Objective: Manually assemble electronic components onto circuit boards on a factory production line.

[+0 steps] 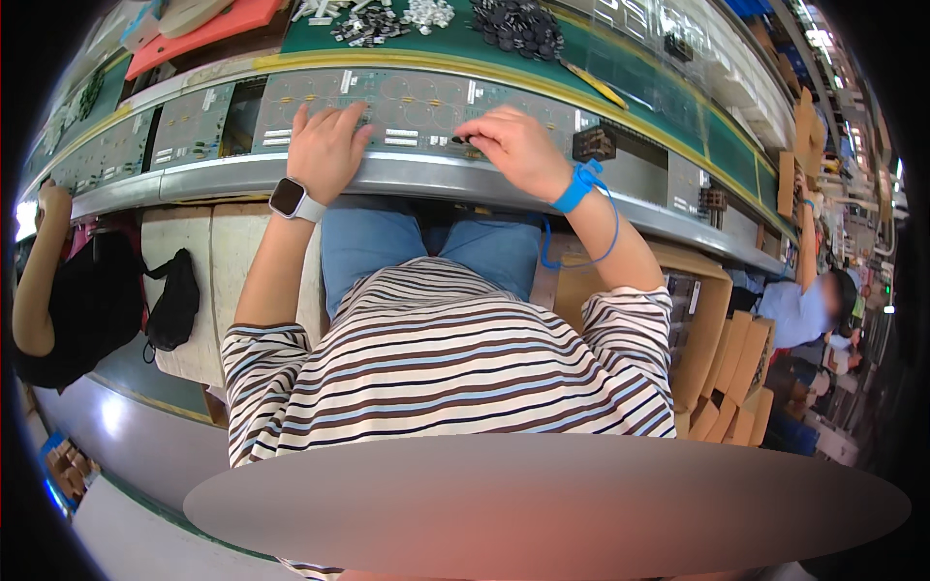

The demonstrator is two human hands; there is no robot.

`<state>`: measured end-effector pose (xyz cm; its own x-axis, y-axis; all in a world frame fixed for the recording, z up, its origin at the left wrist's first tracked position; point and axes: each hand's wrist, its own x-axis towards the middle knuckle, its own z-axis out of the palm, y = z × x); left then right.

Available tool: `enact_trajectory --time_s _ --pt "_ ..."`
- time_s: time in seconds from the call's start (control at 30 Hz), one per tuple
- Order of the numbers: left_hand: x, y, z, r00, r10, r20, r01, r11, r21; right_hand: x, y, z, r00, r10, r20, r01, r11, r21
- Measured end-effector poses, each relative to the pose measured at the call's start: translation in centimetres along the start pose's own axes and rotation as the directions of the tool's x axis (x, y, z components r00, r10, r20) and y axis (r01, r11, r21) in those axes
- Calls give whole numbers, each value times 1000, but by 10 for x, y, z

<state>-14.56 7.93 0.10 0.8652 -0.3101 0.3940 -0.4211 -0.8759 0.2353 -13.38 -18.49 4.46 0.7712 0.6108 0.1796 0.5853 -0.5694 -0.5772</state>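
A long grey circuit board point(402, 114) lies on the line in front of me, with circular outlines, white connectors and small yellow parts on it. My left hand point(327, 153) rests over the board's left half, fingers spread, with nothing visible in it. Over the board's right half, my right hand point(518, 150) pinches a small black component point(461, 139) between thumb and fingertips, close to the board's near edge. The component's exact kind is too small to tell. A blue wrist strap point(579, 188) with a coiled cord circles my right wrist.
Beyond the line, a green surface holds piles of black discs point(518, 29), white parts point(428, 14) and a yellow-handled tool point(596, 85). A metal rail point(417, 172) runs along the near edge. More boards point(189, 126) lie leftward. Co-workers stand at both sides; cartons point(722, 368) are right.
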Motion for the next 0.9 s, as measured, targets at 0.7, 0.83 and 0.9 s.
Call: enact_trajectory --time_s 0.7,0.83,0.9 --pt "-6 -25 -5 992 -123 -26 126 974 190 -14 9 33 974 -89 -209 13 941 -339" --pt "-7 -28 -4 992 -129 -4 127 976 178 -18 14 32 967 -42 -250 -37 952 -304" --pt "-5 -29 -5 994 -112 -8 112 977 180 -18 16 33 959 -55 -276 -36 948 -315"
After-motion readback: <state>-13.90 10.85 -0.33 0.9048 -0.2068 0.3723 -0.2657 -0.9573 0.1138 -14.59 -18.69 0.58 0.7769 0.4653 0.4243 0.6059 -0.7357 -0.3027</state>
